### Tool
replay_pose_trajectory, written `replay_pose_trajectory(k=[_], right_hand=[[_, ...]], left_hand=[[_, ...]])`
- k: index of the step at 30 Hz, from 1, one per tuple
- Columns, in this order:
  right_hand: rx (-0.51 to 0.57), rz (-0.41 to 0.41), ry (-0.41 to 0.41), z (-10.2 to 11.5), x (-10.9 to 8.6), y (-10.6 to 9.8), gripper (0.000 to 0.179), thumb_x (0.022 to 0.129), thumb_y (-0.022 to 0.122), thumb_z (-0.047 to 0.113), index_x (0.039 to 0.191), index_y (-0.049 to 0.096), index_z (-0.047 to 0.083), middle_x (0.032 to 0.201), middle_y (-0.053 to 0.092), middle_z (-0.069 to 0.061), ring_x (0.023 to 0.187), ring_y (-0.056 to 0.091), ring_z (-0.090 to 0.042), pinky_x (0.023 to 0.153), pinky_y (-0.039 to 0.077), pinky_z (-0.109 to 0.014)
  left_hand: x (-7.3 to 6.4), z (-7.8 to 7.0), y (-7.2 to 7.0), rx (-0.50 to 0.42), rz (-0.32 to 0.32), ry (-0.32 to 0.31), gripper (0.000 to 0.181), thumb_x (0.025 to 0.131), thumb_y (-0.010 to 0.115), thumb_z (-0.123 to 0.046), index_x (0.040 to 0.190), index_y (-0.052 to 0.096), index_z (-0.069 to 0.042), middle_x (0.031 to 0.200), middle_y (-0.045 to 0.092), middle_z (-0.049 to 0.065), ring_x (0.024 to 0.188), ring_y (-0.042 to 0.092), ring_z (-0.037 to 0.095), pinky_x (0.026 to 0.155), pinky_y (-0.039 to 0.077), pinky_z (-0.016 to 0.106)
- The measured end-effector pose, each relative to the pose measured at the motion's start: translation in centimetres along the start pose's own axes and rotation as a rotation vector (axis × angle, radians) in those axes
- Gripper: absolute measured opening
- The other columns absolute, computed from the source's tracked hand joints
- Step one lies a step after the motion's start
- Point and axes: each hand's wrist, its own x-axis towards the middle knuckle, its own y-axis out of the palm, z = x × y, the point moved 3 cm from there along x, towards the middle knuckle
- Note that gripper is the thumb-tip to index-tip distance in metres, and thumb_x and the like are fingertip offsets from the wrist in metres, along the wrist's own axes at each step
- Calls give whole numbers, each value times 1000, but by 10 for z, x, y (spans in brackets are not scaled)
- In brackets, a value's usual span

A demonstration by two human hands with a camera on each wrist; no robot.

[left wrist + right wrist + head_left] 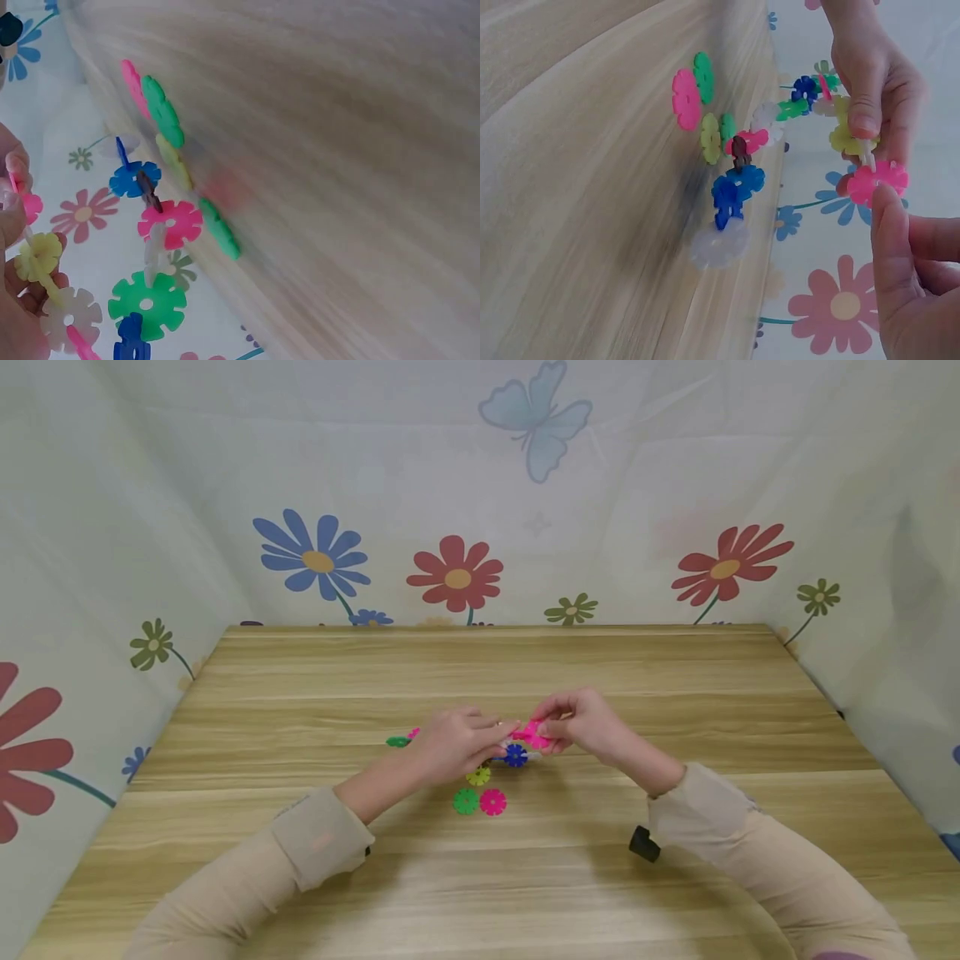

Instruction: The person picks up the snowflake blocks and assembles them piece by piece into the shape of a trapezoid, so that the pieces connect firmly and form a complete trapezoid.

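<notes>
My right hand (581,722) pinches a pink notched plastic disc (877,182) between thumb and fingers. A clear or white disc links it to a yellow disc (847,139), which my left hand (457,743) holds with its thumb on top. These belong to a chain of interlocking snowflake discs. A white disc (71,319), a green disc (148,306), a pink disc (172,223) and a blue disc (135,180) show in the left wrist view. The chain's pale end disc (720,244) hangs in the right wrist view. In the head view, my left hand hides part of the chain.
On the wooden table (300,693) near the hands lie a loose green disc (466,801), a pink one (492,802) and a yellow one (478,775). A small black object (645,844) is beside the right sleeve. A flower-printed cloth (390,468) stands behind the table.
</notes>
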Motion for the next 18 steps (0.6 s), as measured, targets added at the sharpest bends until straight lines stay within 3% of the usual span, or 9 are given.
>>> replay_pose_trajectory(k=[7, 14, 18], right_hand=[[71, -10, 8, -4, -1, 0, 23, 82, 52, -7, 102, 55, -16, 78, 61, -13, 54, 58, -11, 56, 53, -26], [91, -1, -7, -2, 0, 0, 26, 85, 52, -2, 108, 53, -14, 81, 63, -10, 60, 61, -11, 60, 53, -28], [114, -8, -24, 2, 3, 2, 28, 86, 52, 1, 111, 50, -12, 80, 61, -7, 61, 61, -12, 60, 53, -27]], left_hand=[[3, 1, -1, -61, 45, -36, 37, 82, 62, -27, 116, 60, -14, 99, 68, 3, 76, 61, 16, 64, 49, 24], [5, 3, 0, -81, 69, -85, 41, 83, 60, -28, 123, 54, -17, 105, 66, 1, 77, 61, 11, 58, 46, 19], [6, 4, 2, -97, 60, -130, 43, 83, 60, -29, 123, 53, -15, 103, 65, 2, 84, 62, 12, 67, 50, 22]])
